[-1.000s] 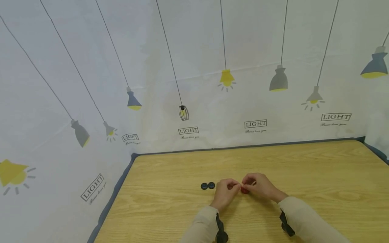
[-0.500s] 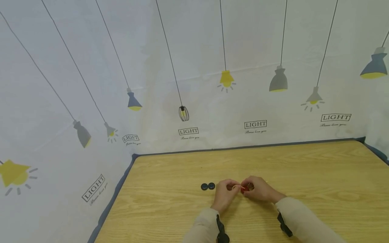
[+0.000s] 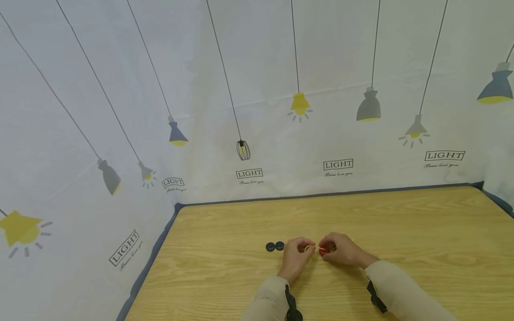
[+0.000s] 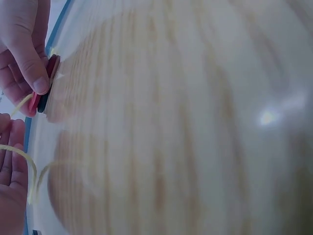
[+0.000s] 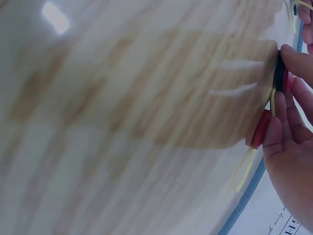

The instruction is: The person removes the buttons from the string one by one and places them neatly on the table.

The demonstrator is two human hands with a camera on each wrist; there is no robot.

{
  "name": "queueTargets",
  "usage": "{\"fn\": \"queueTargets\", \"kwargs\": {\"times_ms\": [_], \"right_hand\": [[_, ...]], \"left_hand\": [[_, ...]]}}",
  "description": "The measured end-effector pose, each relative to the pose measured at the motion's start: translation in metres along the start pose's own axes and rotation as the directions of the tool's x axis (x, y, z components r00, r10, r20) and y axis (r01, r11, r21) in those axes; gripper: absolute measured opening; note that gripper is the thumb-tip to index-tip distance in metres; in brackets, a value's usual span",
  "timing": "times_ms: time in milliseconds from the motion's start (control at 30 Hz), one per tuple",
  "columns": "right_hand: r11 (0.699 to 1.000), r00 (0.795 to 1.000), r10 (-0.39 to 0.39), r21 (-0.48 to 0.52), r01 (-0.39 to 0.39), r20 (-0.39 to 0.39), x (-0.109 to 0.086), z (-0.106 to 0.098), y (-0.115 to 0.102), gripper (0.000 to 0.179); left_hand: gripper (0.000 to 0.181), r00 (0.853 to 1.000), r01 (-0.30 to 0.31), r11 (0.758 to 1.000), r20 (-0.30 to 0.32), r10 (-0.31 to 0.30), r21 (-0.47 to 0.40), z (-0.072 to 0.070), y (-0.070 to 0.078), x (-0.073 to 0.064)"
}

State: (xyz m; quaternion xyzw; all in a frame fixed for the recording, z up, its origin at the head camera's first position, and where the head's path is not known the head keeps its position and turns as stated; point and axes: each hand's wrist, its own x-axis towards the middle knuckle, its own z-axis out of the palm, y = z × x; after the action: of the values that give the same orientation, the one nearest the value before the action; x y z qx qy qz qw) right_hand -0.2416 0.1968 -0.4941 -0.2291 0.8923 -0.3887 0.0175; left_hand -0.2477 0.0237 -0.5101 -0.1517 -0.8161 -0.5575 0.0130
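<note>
Apparently mid-threading, the left hand (image 3: 296,258) pinches yellow cord (image 4: 32,171) left of the red disc (image 3: 323,253) the right hand (image 3: 344,250) grips, so drawing slack leftward seems called for.

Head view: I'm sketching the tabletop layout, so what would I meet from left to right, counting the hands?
First dark disc → second dark disc → left hand → red disc → right hand.
</note>
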Motion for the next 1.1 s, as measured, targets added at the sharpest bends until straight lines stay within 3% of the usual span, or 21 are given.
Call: {"fn": "queueTargets", "kwargs": {"times_ms": [467, 1100], "right_hand": [[0.998, 0.997, -0.053, -0.023, 0.052, -0.055, 0.0041, 0.0058, 0.0016, 0.02], [1.0, 0.999, 0.01, -0.023, -0.011, -0.048, 0.0045, 0.0036, -0.0034, 0.03]], "left_hand": [[0.004, 0.999, 0.018, 1.0, -0.036, -0.018, -0.026, 0.0015, -0.0042, -0.0031], [0.004, 0.998, 0.032, 0.998, -0.046, -0.035, -0.06, 0.0012, -0.004, -0.0027]]}}
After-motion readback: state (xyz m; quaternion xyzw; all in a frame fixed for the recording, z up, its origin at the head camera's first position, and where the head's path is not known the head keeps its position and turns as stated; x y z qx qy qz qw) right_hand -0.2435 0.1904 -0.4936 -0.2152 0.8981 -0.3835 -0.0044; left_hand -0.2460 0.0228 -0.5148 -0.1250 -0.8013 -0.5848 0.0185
